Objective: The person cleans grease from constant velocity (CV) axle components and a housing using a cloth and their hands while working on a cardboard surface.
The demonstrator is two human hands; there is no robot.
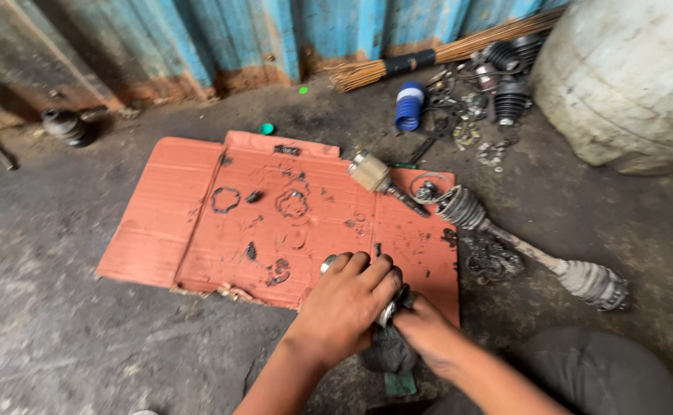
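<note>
Both grips, left hand (346, 305) & right hand (422, 329), closed round 1 metal joint (389, 311) w/ 1 dark rag (387, 352).

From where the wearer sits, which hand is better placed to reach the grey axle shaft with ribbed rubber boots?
Probably the right hand: the grey axle shaft with ribbed rubber boots lies on that side. The left hand covers the round shiny metal part, farther off.

Our left hand (348, 303) and right hand (427, 332) are bare, without gloves; both forearms are uncovered, no sleeves in view. Dark grey trousers (605, 373) cover our knee at lower right.
</note>
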